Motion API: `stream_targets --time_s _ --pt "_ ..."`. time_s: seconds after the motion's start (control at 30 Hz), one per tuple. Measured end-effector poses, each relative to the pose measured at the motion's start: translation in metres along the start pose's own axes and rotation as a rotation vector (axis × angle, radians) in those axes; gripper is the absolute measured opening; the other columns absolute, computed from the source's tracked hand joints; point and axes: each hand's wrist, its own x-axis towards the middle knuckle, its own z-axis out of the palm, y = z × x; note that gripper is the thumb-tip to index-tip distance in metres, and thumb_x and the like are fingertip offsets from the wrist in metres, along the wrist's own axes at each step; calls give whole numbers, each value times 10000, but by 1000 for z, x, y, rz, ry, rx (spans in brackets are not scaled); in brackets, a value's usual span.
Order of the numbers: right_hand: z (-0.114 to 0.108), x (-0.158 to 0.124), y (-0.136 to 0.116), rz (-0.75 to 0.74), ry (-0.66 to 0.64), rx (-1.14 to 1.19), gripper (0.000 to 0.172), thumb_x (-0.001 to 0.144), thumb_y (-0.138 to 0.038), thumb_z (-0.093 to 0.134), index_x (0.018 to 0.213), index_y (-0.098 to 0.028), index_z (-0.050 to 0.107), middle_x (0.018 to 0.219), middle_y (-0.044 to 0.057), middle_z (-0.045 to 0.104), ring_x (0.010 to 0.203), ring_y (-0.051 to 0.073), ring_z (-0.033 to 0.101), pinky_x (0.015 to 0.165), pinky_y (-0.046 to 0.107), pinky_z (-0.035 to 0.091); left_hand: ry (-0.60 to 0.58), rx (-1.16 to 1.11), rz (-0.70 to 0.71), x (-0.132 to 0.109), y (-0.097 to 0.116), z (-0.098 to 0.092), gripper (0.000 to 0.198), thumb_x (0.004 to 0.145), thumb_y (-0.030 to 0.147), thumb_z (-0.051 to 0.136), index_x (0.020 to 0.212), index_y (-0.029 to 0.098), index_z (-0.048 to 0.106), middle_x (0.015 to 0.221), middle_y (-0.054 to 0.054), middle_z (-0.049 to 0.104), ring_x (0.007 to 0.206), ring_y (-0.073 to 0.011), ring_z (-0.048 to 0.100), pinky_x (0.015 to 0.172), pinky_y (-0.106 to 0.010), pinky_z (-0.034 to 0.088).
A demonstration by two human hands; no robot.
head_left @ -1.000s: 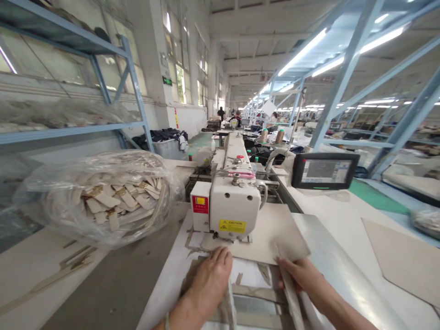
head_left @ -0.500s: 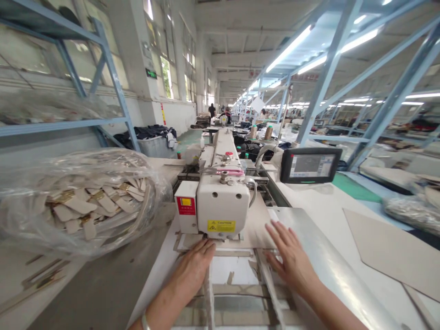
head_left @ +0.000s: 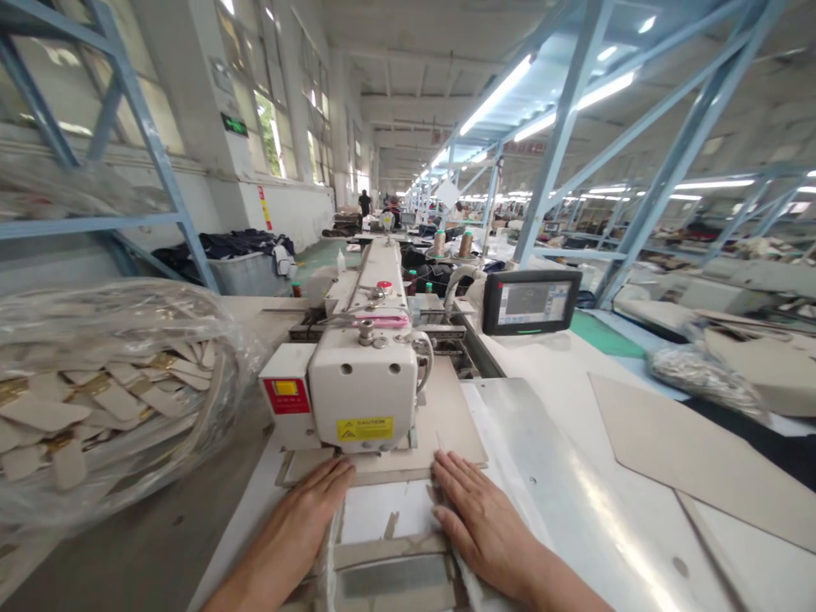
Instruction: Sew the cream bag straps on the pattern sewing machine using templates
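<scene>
Card under my open left hand and right hand by the sewing machine; slipping palms could skew it.

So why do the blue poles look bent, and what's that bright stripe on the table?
Head view: the wide lens bends the picture's edges, so the blue rack leans; glare makes a white streak on the metal plate; the plastic bag at left looks blurry.
</scene>
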Motion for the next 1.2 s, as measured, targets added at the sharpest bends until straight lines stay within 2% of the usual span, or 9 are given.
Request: stream_targets --time_s 0.13,0.23,0.3,0.43,0.6,0.67,0.87,1.03,1.2 --pt "2 5 2 65 83 -9 493 1072 -303 331 1488 -118 520 1551 162 423 1448 302 387 1216 512 328 5 58 20 -3 -9 9 646 805 -37 351 1313 193 677 1365 -74 677 1272 -202 636 1075 -314 521" --pt "8 7 5 205 105 -152 482 1044 -296 416 1473 -117 541 1569 245 348 1470 397 284 1194 608 301 33 103 23 -8 -17 21 649 813 -11 372 1359 211 643 1398 -51 653 1291 -193 619 1082 -308 505" --pt "11 8 7 265 89 -217 529 1050 -329 431 1509 -72 485 1582 266 282 1477 416 213 1192 613 287 70 124 51 -12 -25 30 648 816 10 398 1384 227 623 1408 -44 646 1287 -191 621 1079 -297 502" --pt "10 9 7 236 22 -250 594 1060 -322 418 1546 13 352 1582 255 229 1478 392 193 1207 567 268 153 184 164 -14 -36 37 628 813 34 416 1376 215 628 1383 -46 664 1244 -183 651 1031 -240 516" --pt "0 10 4 201 -36 -191 644 1043 -313 450 1572 9 272 1601 237 156 1492 386 130 1220 569 223 206 244 239 -15 -36 32 613 816 39 420 1379 195 604 1351 -35 689 1199 -154 678 1006 -195 508" --pt "-4 10 4 186 -61 -156 654 1043 -314 452 1589 -18 246 1614 220 132 1502 371 102 1228 565 201 229 257 234 -18 -38 34 648 828 52 420 1444 220 531 1385 -17 668 1233 -145 656 1028 -205 497" --pt "-8 13 7 176 -80 -54 661 1036 -322 480 1617 -112 245 1641 187 124 1519 343 81 1244 550 178 168 325 158 -26 -49 44 720 892 81 391 1590 218 281 1507 -53 562 1354 -172 562 1104 -295 470" --pt "-10 10 3 237 -27 -53 658 1013 -378 521 1604 -164 328 1643 203 177 1511 404 75 1238 588 167 148 279 127 -31 -55 49 716 891 80 402 1583 233 300 1542 -55 522 1380 -185 537 1117 -314 461" --pt "-6 9 1 227 32 35 615 1042 -493 435 1586 -212 379 1639 168 236 1511 404 110 1246 559 163 157 155 27 -30 -56 50 661 874 77 420 1491 309 476 1477 -2 592 1295 -197 620 1073 -347 505"
